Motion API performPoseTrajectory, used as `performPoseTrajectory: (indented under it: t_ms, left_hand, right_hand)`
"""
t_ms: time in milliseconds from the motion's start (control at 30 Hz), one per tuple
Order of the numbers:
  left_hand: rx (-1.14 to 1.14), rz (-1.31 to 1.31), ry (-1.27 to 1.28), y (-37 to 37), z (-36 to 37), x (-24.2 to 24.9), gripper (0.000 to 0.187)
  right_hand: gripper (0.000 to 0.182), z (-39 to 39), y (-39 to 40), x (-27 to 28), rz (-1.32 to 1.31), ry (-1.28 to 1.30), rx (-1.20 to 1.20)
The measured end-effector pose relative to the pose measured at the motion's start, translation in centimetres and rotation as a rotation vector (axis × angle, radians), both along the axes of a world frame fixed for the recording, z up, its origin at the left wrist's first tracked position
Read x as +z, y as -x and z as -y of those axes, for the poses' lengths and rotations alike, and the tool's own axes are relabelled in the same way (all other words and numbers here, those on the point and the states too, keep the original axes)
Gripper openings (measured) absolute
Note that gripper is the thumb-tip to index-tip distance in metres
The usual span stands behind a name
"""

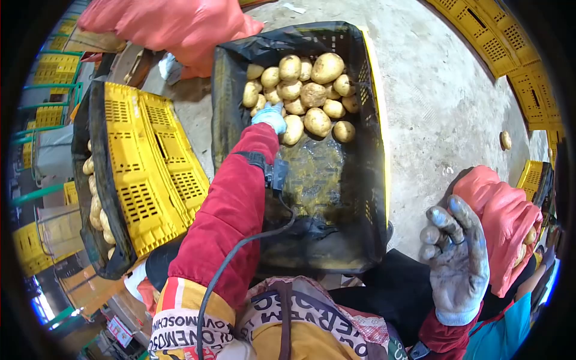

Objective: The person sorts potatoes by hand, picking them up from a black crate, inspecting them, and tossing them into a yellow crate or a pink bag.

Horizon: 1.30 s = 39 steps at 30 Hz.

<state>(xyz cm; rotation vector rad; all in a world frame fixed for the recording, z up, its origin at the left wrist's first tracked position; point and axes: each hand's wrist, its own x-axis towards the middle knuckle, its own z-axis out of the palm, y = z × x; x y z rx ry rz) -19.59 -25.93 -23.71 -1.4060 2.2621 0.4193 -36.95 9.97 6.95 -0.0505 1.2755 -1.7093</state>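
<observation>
My left hand [270,118], in a light blue glove, reaches into a yellow crate [373,120] lined with black sheeting. It touches the near left edge of a heap of potatoes [317,122]; its fingertips are partly hidden among them, so their grip cannot be made out. The potatoes fill the far half of the crate, and wet, dirty lining shows in the near half. Outside the crate, at the lower right, my right hand [459,264] is raised in a soiled whitish glove. Its palm faces up, the fingers are apart and slightly bent, and nothing lies in it.
A tilted yellow crate [135,174] with potatoes stands at the left. A large pink sack [174,30] lies at the far left, another pink sack [495,222] at the right. One loose potato [506,140] rests on the concrete floor. Yellow crates [480,36] line the upper right.
</observation>
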Motion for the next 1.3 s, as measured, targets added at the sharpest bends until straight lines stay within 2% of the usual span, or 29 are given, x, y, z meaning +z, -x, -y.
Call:
performPoseTrajectory:
  t_ms: [167, 233, 300, 333, 367, 433, 500, 533, 567, 633, 667, 733, 767, 800, 833, 867, 900, 967, 1000, 1033, 1100, 1167, 1200, 1233, 1267, 1300]
  left_hand:
    - [0.058, 0.042, -0.089, -0.1, 1.0, -0.4, 0.063]
    - [0.082, -0.141, -0.077, -2.1, 0.4, -1.1, 0.065]
    - [0.507, -0.624, -0.27, -4.2, -0.8, -1.6, 0.058]
    - [0.94, -1.002, -0.662, -4.5, -1.7, -0.9, 0.051]
    - [0.626, -1.252, -0.604, -6.4, -1.7, -5.5, 0.046]
    - [1.376, -1.639, -1.337, -5.3, -5.3, 2.8, 0.043]
    - [1.249, -1.698, -1.554, -6.1, -7.5, 5.6, 0.048]
    - [0.938, -1.697, -1.702, -6.4, -8.3, 8.1, 0.05]
    - [1.048, -1.652, -1.498, -6.3, -10.1, 10.4, 0.049]
    - [0.813, -1.621, -1.732, -7.2, -11.5, 13.2, 0.05]
    - [0.799, -1.623, -1.739, -7.7, -12.6, 14.5, 0.05]
    - [0.927, -1.575, -1.618, -8.7, -15.3, 18.3, 0.053]
    - [0.919, -1.585, -1.616, -9.5, -16.7, 20.3, 0.053]
    - [0.726, -1.587, -1.419, -10.3, -18.1, 22.4, 0.052]
    - [0.545, -1.573, -1.216, -11.1, -19.1, 23.6, 0.051]
    - [0.425, -1.622, -1.056, -11.5, -19.8, 22.5, 0.052]
    - [0.324, -1.56, -0.977, -12.6, -20.7, 24.5, 0.056]
    - [0.384, -1.518, -1.044, -14.2, -22.7, 27.4, 0.061]
    - [0.221, -1.59, -0.896, -14.7, -23.3, 26.8, 0.07]
    - [0.225, -1.599, -0.884, -15.3, -24.1, 26.4, 0.07]
    - [0.303, -1.826, -0.872, -16.5, -26.0, 25.9, 0.08]
    - [0.287, -1.758, -0.791, -17.7, -27.1, 24.8, 0.085]
    - [0.351, -1.654, -0.893, -18.1, -27.7, 25.2, 0.083]
    - [0.416, -1.548, -0.991, -18.6, -28.3, 25.4, 0.081]
    - [0.399, -1.538, -0.881, -18.9, -28.9, 25.1, 0.08]
    - [0.407, -1.546, -0.872, -19.0, -29.1, 25.3, 0.08]
  right_hand:
    - [0.057, 1.5, -0.3, -0.2, 0.025, -0.006, 0.135]
    - [0.056, 2.0, -0.8, -0.1, 0.035, -0.026, 0.155]
    - [0.056, 2.2, -1.3, -0.1, 0.029, -0.02, 0.177]
    - [0.055, 2.3, -1.7, -0.1, 0.024, -0.013, 0.184]
    - [0.055, 2.4, -2.1, -0.2, 0.023, -0.003, 0.189]
    - [0.053, 2.6, -3.0, -0.4, 0.049, -0.009, 0.246]
    - [0.047, 2.9, -4.4, -0.6, 0.081, -0.007, 0.288]
    - [0.045, 3.0, -5.0, -1.1, 0.095, 0.016, 0.326]
    - [0.043, 3.1, -5.6, -1.7, 0.109, 0.037, 0.364]
    - [0.041, 3.4, -7.1, -2.9, 0.069, 0.011, 0.424]
    - [0.041, 3.3, -7.9, -3.7, 0.05, 0.025, 0.442]
    - [0.041, 3.5, -9.1, -5.2, 0.021, 0.044, 0.464]
    - [0.048, 3.7, -9.6, -5.8, 0.019, 0.004, 0.493]
    - [0.056, 3.9, -10.1, -6.0, 0.018, -0.035, 0.525]
    - [0.056, 4.0, -10.6, -5.6, 0.012, -0.031, 0.535]
    - [0.058, 4.1, -11.3, -5.3, 0.099, 0.032, 0.577]
    - [0.06, 4.1, -11.9, -5.1, 0.187, 0.093, 0.619]
    - [0.058, 3.5, -13.0, -6.3, 0.268, 0.164, 0.73]
    - [0.057, 3.2, -14.0, -6.5, 0.319, 0.179, 0.669]
    - [0.056, 3.0, -14.7, -6.5, 0.369, 0.194, 0.605]
    - [0.056, 2.5, -15.1, -5.8, 0.329, 0.298, 0.652]
    - [0.057, 2.4, -15.8, -5.5, 0.302, 0.43, 0.629]
    - [0.057, 2.2, -16.3, -5.4, 0.304, 0.428, 0.642]
    - [0.059, 1.9, -16.9, -5.4, 0.134, 0.41, 0.653]
    - [0.062, 1.7, -17.3, -5.5, -0.036, 0.394, 0.661]
    - [0.062, 1.6, -17.6, -5.9, -0.035, 0.394, 0.674]
